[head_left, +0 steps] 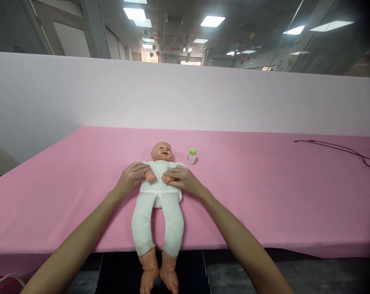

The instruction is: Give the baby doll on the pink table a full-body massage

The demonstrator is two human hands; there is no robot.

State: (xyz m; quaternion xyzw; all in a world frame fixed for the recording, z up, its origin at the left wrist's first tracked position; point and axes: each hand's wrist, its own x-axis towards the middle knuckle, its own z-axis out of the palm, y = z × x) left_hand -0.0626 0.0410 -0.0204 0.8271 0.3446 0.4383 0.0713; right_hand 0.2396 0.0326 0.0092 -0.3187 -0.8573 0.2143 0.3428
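Note:
A baby doll (160, 179) with a white cloth body lies on its back on a pink-covered table (249, 196). Its head points away from me, and its feet hang past the near edge. My left hand (133, 175) is closed around the doll's arm on the left, just above the small plastic hand. On the other side, my right hand (185, 178) grips the doll's other arm near the wrist. Both doll hands rest over the chest. Just right of the doll's head stands a small white bottle (191, 156) with a green cap.
Thin black cables (340, 148) lie at the table's far right. A white partition (185, 98) rises behind the table, with glass above it. Below the near edge is a dark surface (120, 273), and a pale cord (9, 277) shows at lower left.

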